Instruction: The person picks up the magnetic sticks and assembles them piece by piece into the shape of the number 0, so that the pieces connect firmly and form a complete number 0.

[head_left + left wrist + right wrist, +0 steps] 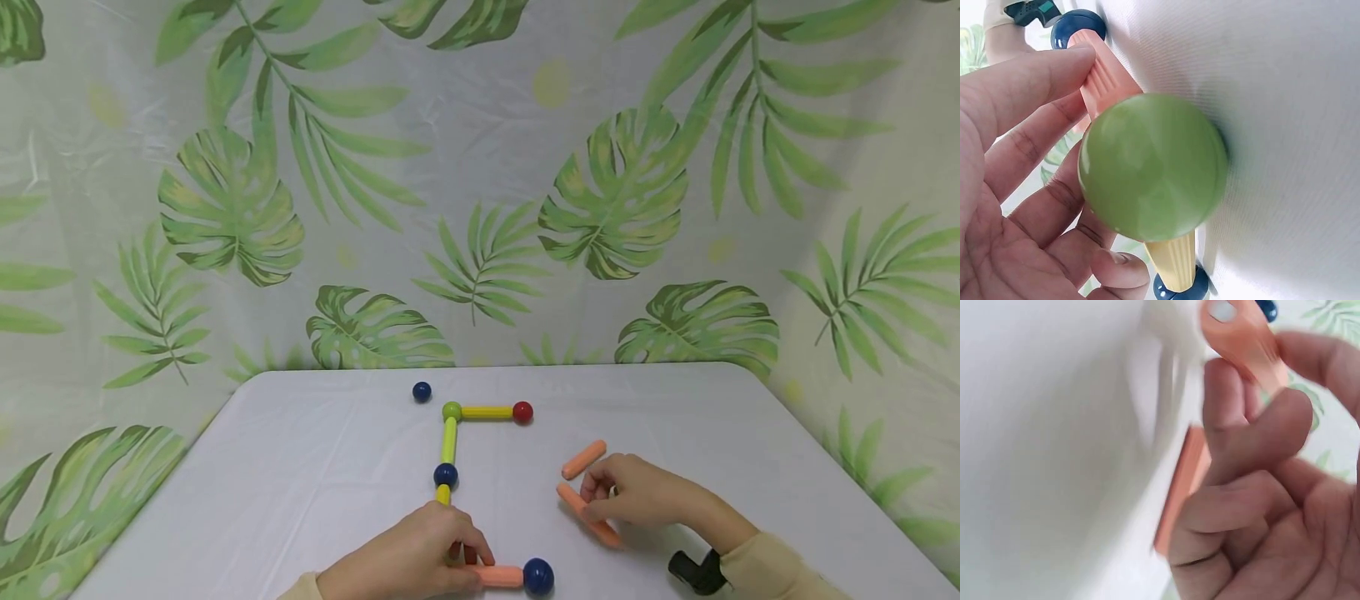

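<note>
Between thumb and fingers, my left hand (pixel 423 554) pinches a pink-orange magnetic stick (pixel 501 576). A large blue ball (pixel 538 577) sits at that stick's right end, and a green ball (pixel 1154 167) at its other end, which the hand hides in the head view. From the green ball a yellow stick (pixel 1175 264) runs to a blue ball (pixel 446 475). My right hand (pixel 645 492) pinches an orange stick (pixel 607 535), its pale end showing in the right wrist view. A second orange stick (pixel 584 459) lies just beyond the fingers.
A light green stick (pixel 448 440) joins the blue ball to a green ball (pixel 452 412), and a yellow stick (pixel 487 412) leads on to a red ball (pixel 522 412). A loose blue ball (pixel 422 392) lies behind, on the white table (pixel 315 467). A leaf-patterned cloth (pixel 480 150) hangs behind.
</note>
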Motion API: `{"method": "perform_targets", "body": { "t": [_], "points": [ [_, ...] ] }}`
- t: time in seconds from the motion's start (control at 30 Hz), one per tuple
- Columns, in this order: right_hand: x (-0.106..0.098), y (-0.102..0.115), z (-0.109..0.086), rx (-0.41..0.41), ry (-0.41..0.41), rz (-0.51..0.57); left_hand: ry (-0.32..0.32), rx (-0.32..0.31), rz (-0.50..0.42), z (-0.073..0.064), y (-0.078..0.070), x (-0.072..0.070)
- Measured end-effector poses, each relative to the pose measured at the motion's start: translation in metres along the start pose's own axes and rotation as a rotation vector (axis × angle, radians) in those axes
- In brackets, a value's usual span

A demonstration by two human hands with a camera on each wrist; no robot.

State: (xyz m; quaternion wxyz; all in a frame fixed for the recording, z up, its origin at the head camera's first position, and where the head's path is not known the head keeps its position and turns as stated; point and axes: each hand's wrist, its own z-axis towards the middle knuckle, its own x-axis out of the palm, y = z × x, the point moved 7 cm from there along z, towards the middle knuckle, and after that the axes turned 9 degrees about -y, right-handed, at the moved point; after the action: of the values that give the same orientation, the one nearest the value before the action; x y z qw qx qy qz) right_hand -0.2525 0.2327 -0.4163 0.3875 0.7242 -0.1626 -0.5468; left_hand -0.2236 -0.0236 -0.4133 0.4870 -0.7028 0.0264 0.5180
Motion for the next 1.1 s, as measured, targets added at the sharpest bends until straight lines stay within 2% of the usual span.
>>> {"method": "perform_targets", "body": {
  "t": [0.1,0.27,0.6,0.9,1.1],
  "points": [
    [0.003,0.000,0.005,0.050,-0.049,0.096,-0.011,0.034,0.021,-0.001,-0.002,-0.001],
    [0.013,0.001,0.008,0.123,-0.091,0.218,-0.017,0.039,0.022,-0.001,-0.001,-0.001],
    [0.032,0.000,0.014,0.206,-0.117,0.269,0.005,-0.012,0.016,0.000,0.001,0.001],
    [0.043,-0.001,0.019,0.229,-0.105,0.311,-0.007,0.028,0.031,0.000,0.003,0.001],
    [0.047,0.000,0.019,0.235,-0.096,0.346,-0.005,0.028,0.027,0.000,0.003,0.001]
  ]
}}
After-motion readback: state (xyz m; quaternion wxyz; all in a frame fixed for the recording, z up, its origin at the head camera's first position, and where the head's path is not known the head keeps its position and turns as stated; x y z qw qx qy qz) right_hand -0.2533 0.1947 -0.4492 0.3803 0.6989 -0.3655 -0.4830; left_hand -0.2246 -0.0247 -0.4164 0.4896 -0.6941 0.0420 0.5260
